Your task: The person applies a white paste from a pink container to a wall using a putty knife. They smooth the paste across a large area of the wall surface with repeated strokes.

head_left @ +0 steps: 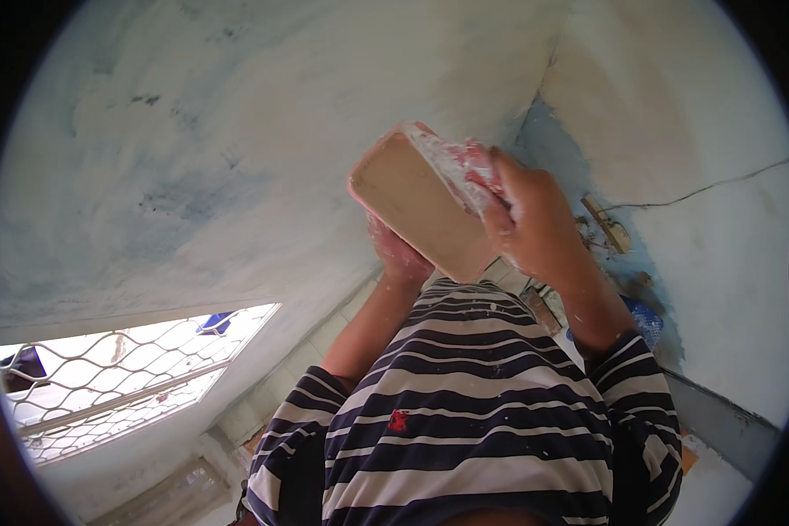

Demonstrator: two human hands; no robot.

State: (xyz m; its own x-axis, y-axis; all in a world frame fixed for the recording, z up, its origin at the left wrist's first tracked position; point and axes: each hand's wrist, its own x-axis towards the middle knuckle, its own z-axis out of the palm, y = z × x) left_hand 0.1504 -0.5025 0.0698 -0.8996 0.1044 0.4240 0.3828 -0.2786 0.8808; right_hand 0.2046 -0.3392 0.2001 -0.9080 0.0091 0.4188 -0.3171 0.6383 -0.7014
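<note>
In front of my chest is a rectangular pinkish tub (425, 206) with rounded corners and a flat tan face; I cannot tell whether that face is its inside or a filling. My left hand (401, 250) supports it from beneath at the left, fingers curled round the side and partly hidden behind it. At its upper right edge my right hand (526, 206) is closed round a red piece smeared with white paste (469, 167). That piece lies along the tub's rim, and its exact kind is hidden by my fingers. White specks dot both hands.
A patchy whitish wall (193, 149) rises ahead and meets another wall (666, 114) in a corner at the right. Wooden scraps (607, 223) and a blue bag (644, 323) lie at the right. A window with a wavy metal grille (123, 377) is at the lower left.
</note>
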